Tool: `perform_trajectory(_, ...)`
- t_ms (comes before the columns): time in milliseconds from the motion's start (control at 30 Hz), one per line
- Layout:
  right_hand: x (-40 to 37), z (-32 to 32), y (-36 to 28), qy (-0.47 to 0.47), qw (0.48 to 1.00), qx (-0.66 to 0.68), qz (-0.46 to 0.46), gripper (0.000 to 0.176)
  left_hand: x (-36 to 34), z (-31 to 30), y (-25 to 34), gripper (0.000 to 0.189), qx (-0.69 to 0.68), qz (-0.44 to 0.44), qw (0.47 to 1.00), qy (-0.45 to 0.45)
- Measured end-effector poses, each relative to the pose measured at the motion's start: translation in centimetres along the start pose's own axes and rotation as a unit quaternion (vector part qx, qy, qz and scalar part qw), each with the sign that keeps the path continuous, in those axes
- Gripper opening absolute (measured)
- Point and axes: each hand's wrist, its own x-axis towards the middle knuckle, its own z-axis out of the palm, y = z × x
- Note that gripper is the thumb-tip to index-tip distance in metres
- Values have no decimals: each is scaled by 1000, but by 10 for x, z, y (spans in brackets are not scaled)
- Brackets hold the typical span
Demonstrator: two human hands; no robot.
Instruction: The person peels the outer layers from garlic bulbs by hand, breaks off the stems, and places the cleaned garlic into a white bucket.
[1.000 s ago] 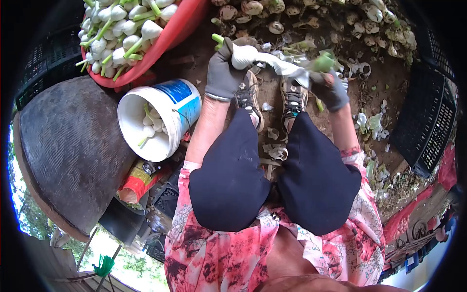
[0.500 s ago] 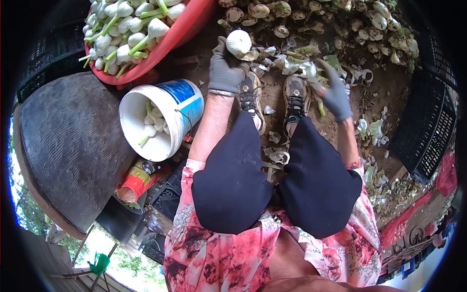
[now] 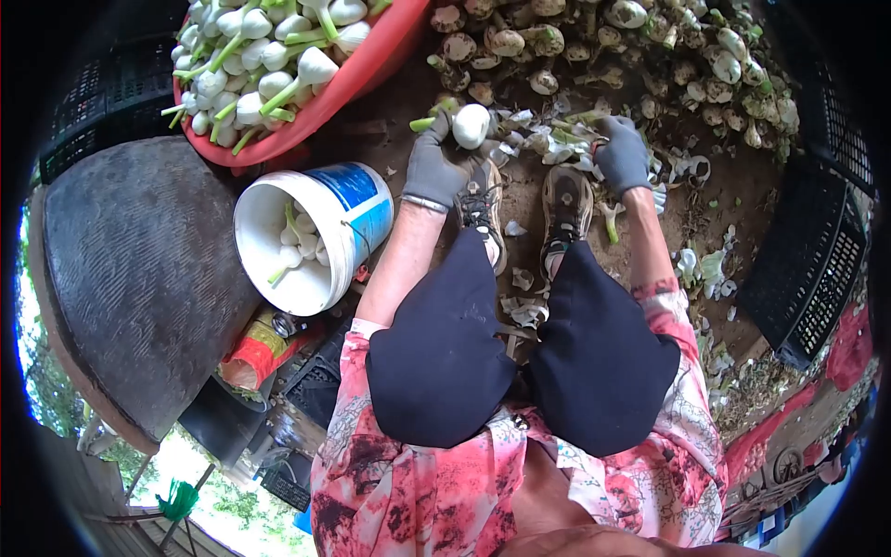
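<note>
My left hand (image 3: 434, 169), in a grey glove, is closed around a peeled white garlic bulb (image 3: 471, 126). The bulb's cut green stem (image 3: 422, 123) sticks out on the left side of the hand. Off to the right, my right hand (image 3: 624, 160), also gloved, has its fingers curled in near the peelings. A small reddish bit shows at its fingertips, but what it holds is hidden. Garlic skins (image 3: 557, 144) and leaf scraps lie on the soil between the hands, in front of my shoes (image 3: 566, 200).
Unpeeled, soil-covered garlic (image 3: 506, 42) is heaped at the far side. A red basin (image 3: 371, 70) full of peeled bulbs stands far left. Nearer is a tipped white-and-blue bucket (image 3: 371, 206) with several bulbs inside. A black crate (image 3: 807, 269) lies at the right.
My left hand has turned the bulb, so its green stem now shows at the left. My right hand has moved slightly up and left, its fingers now curled. The view has shifted slightly.
</note>
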Motion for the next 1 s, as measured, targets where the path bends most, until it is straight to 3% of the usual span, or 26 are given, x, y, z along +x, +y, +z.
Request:
perform_trajectory(33,18,11,12,33,999,41,-11,38,-4,6,0,46,-31,-14,999,26)
perform_trajectory(67,39,21,22,61,994,87,-29,43,-2,-4,5,46,-29,-57,997,-40)
perform_trajectory(133,76,27,10,126,985,54,-106,59,-28,14,13,47,-156,-40,985,-63)
perform_trajectory(200,121,34,-9,91,983,97,-124,68,-87,52,55,47,-31,0,995,-98)
perform_trajectory(267,154,35,-25,26,987,133,-83,68,-155,82,124,43,-13,178,959,-218)
perform_trajectory(300,163,33,-32,28,992,102,-67,66,-207,102,175,44,-10,332,914,-235)
perform_trajectory(333,174,69,-22,18,997,60,-36,64,-237,107,222,46,-17,450,862,-231)
perform_trajectory(367,175,60,-31,18,998,49,-41,63,-284,123,260,48,-8,535,812,-233)
perform_trajectory(400,175,58,-28,18,998,36,-45,61,-306,123,278,46,40,549,789,-272)
perform_trajectory(433,184,73,0,13,988,138,-66,60,-329,122,296,44,85,563,761,-311)
perform_trajectory(467,191,90,23,8,967,241,-87,59,-322,124,286,40,92,553,779,-281)
perform_trajectory(533,163,74,17,-16,910,412,-36,57,-270,124,238,31,104,539,807,-219)
perform_trajectory(567,139,56,0,-29,892,452,-2,57,-223,111,205,24,239,510,808,-171)
perform_trajectory(600,111,33,-22,-39,872,487,34,56,-177,97,172,19,390,478,777,-125)
perform_trajectory(633,84,11,-45,-32,877,479,-10,56,-130,83,140,17,526,443,720,-94)
perform_trajectory(667,60,-4,-65,-24,881,469,-54,56,-94,81,107,20,432,318,822,-193)
perform_trajectory(700,41,-8,-78,-25,871,486,-66,55,-55,76,70,34,498,170,846,-90)
perform_trajectory(733,25,-11,-89,-25,860,503,-77,55,-54,89,39,48,500,125,855,-53)
perform_trajectory(767,11,-12,-97,27,897,420,-135,56,-17,70,9,54,506,169,843,-67)
perform_trajectory(800,-2,-22,-111,98,937,232,-240,57,-9,72,-6,55,569,276,770,-85)
perform_trajectory(867,-19,-29,-123,114,940,172,-272,50,-26,86,-14,53,545,284,786,-68)
perform_trajectory(900,-20,-28,-116,19,925,331,-185,46,-21,75,-14,51,532,291,788,-107)
perform_trajectory(933,-20,-28,-104,-64,873,477,-83,43,-39,80,-1,52,559,250,787,-71)
perform_trajectory(967,-17,-38,-99,-108,832,544,-13,39,-29,63,-5,55,433,224,861,-144)
perform_trajectory(1000,-12,-45,-93,-138,778,610,58,37,-19,47,-3,58,461,209,845,-176)
